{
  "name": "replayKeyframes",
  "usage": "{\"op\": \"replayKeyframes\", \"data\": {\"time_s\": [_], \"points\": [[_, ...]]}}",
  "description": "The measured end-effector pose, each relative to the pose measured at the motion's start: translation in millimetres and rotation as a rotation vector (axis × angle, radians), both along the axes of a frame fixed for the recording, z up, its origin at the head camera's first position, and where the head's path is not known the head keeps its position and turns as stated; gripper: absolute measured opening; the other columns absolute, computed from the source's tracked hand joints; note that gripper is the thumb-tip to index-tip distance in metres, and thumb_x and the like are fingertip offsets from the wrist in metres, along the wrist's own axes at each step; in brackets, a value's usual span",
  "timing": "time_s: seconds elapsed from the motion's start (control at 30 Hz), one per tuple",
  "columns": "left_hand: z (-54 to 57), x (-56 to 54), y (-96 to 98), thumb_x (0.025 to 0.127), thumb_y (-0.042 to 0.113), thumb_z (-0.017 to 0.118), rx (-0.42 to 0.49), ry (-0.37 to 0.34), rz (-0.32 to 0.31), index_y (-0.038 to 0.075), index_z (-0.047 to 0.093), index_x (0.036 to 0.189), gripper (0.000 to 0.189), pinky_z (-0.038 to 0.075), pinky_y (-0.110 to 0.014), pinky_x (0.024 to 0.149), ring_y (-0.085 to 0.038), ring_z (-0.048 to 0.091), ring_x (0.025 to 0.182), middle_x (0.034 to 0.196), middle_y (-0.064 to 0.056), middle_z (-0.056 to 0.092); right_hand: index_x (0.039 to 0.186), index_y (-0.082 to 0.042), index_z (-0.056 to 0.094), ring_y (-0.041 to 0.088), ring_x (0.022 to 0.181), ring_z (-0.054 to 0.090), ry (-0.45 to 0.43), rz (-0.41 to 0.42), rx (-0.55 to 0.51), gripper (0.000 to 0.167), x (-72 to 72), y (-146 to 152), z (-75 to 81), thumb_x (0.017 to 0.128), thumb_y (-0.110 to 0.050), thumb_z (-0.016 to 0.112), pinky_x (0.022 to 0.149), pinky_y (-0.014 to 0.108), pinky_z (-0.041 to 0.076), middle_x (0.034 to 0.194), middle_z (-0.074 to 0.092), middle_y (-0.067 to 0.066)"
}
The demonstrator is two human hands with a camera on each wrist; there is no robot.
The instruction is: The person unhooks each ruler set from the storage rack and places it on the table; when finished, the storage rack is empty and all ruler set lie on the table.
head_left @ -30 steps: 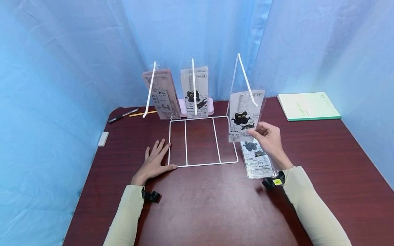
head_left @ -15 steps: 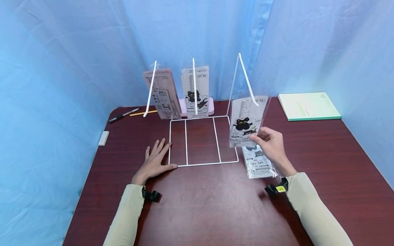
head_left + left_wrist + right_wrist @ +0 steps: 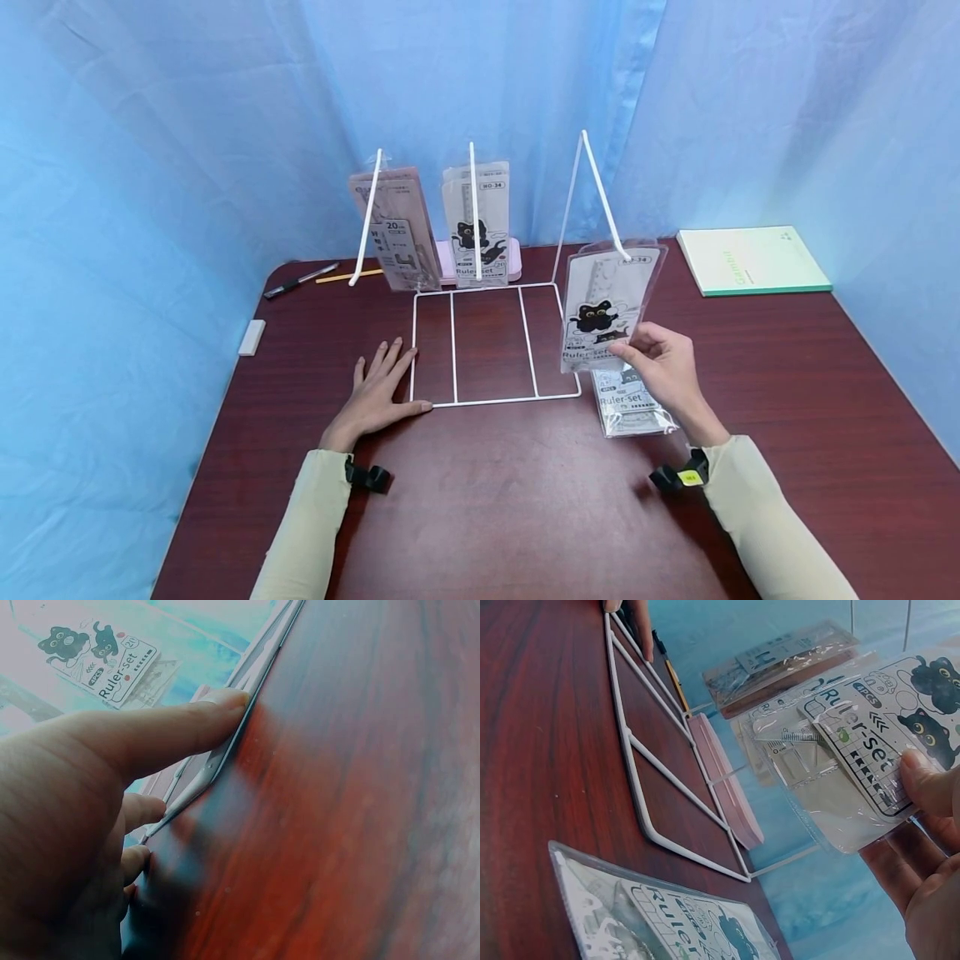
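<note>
My right hand (image 3: 666, 367) pinches the lower right edge of a clear ruler set packet (image 3: 596, 287) printed with black cats. The packet hangs upright at the tip of the right hook (image 3: 600, 187) of a white wire rack (image 3: 495, 402). Whether the hook passes through its hole I cannot tell. My left hand (image 3: 381, 387) rests with fingers spread at the rack's front left corner; in the left wrist view its thumb (image 3: 187, 727) touches the frame. Another ruler set packet (image 3: 636, 417) lies on the table below my right hand, partly covered.
Pink ruler packets (image 3: 401, 242) hang on the left hook, cat ruler sets (image 3: 487, 200) on the middle one. Behind the rack lies a pink case (image 3: 514, 258). A pen (image 3: 300, 282), a yellow pencil (image 3: 348, 276), a white eraser (image 3: 252, 337) and a green notebook (image 3: 753, 260) lie around.
My right hand has drawn the held packet down and toward me, along the right hook to its tip. More of the lying packet is covered. My left hand stays put.
</note>
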State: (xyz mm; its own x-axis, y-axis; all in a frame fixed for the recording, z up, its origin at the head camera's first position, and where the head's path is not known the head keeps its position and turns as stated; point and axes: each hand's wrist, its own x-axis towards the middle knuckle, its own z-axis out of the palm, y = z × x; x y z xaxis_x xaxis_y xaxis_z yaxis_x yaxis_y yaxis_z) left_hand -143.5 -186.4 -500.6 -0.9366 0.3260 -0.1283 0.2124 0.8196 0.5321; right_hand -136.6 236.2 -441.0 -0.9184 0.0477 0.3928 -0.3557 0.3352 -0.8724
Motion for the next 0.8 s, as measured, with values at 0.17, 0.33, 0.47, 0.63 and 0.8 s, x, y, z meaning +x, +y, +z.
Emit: {"op": "replayKeyframes", "data": {"time_s": [0.17, 0.33, 0.47, 0.63, 0.8], "points": [[-0.1, -0.2, -0.1, 0.084, 0.053, 0.073, -0.004, -0.003, 0.0, 0.017, 0.023, 0.161, 0.098, -0.004, -0.069, 0.121, -0.038, 0.0, 0.159, 0.171, -0.014, 0.008, 0.071, 0.005, 0.063, -0.005, 0.052, 0.044, 0.024, 0.0, 0.01, 0.016, 6.0, 1.4, 0.2, 0.077, 0.016, 0.074, 0.049, 0.014, 0.036, 0.062, 0.058, -0.023], [0.0, 0.4, 0.1, 0.084, 0.053, 0.073, 0.002, 0.001, 0.001, 0.017, 0.024, 0.161, 0.098, -0.004, -0.068, 0.121, -0.038, 0.0, 0.159, 0.171, -0.013, 0.008, 0.069, 0.005, 0.061, -0.007, 0.053, 0.045, 0.045, 0.015, -0.002, 0.02, 12.7, 1.9, 1.2, 0.076, 0.019, 0.073, 0.05, 0.012, 0.038, 0.062, 0.058, -0.022], [-0.2, 0.6, 0.1, 0.084, 0.054, 0.073, -0.002, 0.002, 0.001, 0.018, 0.023, 0.161, 0.099, -0.004, -0.068, 0.122, -0.037, 0.0, 0.159, 0.171, -0.013, 0.008, 0.072, 0.007, 0.063, -0.01, 0.055, 0.048, 0.038, 0.02, -0.009, 0.016, 19.2, 1.6, 4.2, 0.076, 0.02, 0.072, 0.052, 0.01, 0.041, 0.064, 0.06, -0.023], [-1.0, 0.5, -0.2, 0.083, 0.055, 0.072, -0.009, -0.002, 0.0, 0.019, 0.022, 0.162, 0.1, -0.004, -0.067, 0.122, -0.036, -0.001, 0.159, 0.171, -0.012, 0.007, 0.077, 0.011, 0.065, -0.012, 0.057, 0.053, 0.029, 0.025, -0.023, 0.012, 27.7, 1.8, 7.8, 0.075, 0.022, 0.07, 0.054, 0.009, 0.045, 0.067, 0.064, -0.025], [-0.2, 0.9, -0.5, 0.084, 0.053, 0.073, -0.001, -0.002, 0.001, 0.018, 0.023, 0.161, 0.099, -0.005, -0.068, 0.122, -0.037, -0.001, 0.159, 0.171, -0.013, 0.008, 0.08, 0.008, 0.069, -0.012, 0.06, 0.059, 0.03, 0.028, -0.02, 0.015, 34.4, 2.6, 10.6, 0.074, 0.022, 0.072, 0.057, 0.008, 0.049, 0.071, 0.067, -0.026]]}}
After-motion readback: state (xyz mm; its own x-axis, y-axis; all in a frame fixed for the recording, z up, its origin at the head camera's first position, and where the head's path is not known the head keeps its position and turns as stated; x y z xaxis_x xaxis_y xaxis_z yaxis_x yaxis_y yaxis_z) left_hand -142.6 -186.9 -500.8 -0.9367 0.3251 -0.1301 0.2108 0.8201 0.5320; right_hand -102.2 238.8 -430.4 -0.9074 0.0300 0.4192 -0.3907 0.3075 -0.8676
